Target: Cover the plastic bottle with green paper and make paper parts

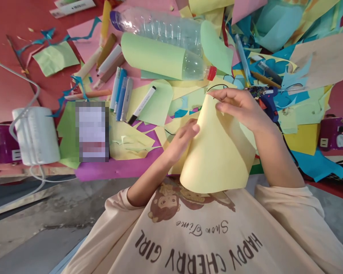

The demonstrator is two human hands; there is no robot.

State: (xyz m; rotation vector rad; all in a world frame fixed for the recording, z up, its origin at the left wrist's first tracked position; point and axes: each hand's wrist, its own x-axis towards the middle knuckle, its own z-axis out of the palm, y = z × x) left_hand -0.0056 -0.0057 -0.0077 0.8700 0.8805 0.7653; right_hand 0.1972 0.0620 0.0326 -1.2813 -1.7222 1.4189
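A pale yellow paper sheet (217,152), curved into a cone-like shape, stands at the table's front edge against my shirt. My right hand (240,106) pinches its narrow top, thumb and fingers close together. Along the paper's left side, my left hand (184,140) presses with bent fingers; part of them is hidden behind the sheet. A thin black cord (217,86) arcs over the top of the paper near my right fingertips. Just beyond lies a clear bottle with a red cap (211,73), partly wrapped in green paper (154,55).
Markers (121,95), a black-tipped pen (143,104) and a phone (93,131) lie on the left. A larger bottle (162,28) lies at the back. A blue glue gun (267,102) is beside my right wrist. Paper scraps (297,68) and a white cable (36,91) cover the sides.
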